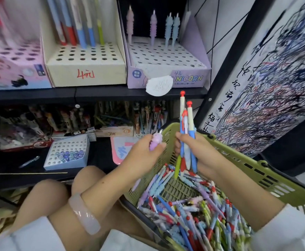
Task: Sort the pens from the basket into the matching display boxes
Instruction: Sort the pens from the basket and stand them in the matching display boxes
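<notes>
Purple unicorn pen (pixel 156 142), pinched upright in left hand (pixel 144 156) over green basket (pixel 238 160); matching Unicorn display box (pixel 168 77) at twelve o'clock, above; right hand (pixel 200 151) grips bundle of red-and-blue pens (pixel 187 134), also upright.

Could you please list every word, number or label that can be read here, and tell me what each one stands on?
"UNICORN": front of the lilac display box, with a small handwritten "4" above it.
"4", then a handwritten red character: front of the cream display box.
"6": round badge on the lower-shelf carton; the red writing beside it is unclear.
Small badge on the lilac box's left corner: too small to read.
Handwriting on the scribbled paper: not legible.
</notes>
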`<state>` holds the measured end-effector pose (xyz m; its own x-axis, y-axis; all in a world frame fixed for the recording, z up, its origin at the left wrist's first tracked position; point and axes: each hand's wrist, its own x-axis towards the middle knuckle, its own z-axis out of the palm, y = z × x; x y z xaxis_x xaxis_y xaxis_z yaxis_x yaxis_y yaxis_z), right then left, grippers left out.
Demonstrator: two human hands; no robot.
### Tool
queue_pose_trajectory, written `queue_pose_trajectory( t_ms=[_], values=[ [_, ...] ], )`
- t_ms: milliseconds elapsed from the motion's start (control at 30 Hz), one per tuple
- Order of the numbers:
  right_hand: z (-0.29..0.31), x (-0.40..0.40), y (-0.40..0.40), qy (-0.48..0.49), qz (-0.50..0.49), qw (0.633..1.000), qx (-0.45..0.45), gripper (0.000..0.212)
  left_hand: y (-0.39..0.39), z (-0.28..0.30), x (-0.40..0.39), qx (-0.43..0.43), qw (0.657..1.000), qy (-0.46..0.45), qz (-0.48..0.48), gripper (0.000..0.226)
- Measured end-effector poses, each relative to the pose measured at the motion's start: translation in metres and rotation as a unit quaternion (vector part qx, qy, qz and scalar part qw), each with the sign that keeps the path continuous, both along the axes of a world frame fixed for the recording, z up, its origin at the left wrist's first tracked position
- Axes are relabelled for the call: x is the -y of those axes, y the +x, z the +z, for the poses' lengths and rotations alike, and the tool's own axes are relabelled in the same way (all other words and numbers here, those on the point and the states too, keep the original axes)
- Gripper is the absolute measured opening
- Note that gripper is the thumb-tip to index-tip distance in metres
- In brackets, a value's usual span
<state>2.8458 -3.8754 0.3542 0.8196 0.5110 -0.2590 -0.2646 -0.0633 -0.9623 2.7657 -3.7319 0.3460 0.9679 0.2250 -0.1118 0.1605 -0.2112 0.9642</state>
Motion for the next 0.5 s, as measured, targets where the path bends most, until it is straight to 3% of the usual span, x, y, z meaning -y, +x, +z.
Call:
queue_pose_trajectory(
  t_ms=[100, 200, 367, 500],
  values=[
    [0.005, -0.009, -0.011, -0.008, 0.030, 0.999, 0.006, 0.019, 0.001, 0.017, -0.011, 0.030, 0.959, -0.263, 0.102, 0.013],
    [0.018, -0.029, -0.029, 0.021, 0.082, 0.995, 0.045, 0.029, -0.001, 0.033, -0.012, 0.038, 0.916, -0.388, 0.093, 0.023],
    [0.037, -0.051, -0.045, -0.007, 0.126, 0.980, 0.153, 0.025, -0.011, 0.045, -0.012, 0.065, 0.908, -0.404, 0.088, 0.032],
    [0.044, -0.063, -0.048, -0.057, 0.104, 0.957, 0.267, 0.014, -0.011, 0.050, -0.016, 0.089, 0.913, -0.382, 0.114, 0.026]
  ],
)
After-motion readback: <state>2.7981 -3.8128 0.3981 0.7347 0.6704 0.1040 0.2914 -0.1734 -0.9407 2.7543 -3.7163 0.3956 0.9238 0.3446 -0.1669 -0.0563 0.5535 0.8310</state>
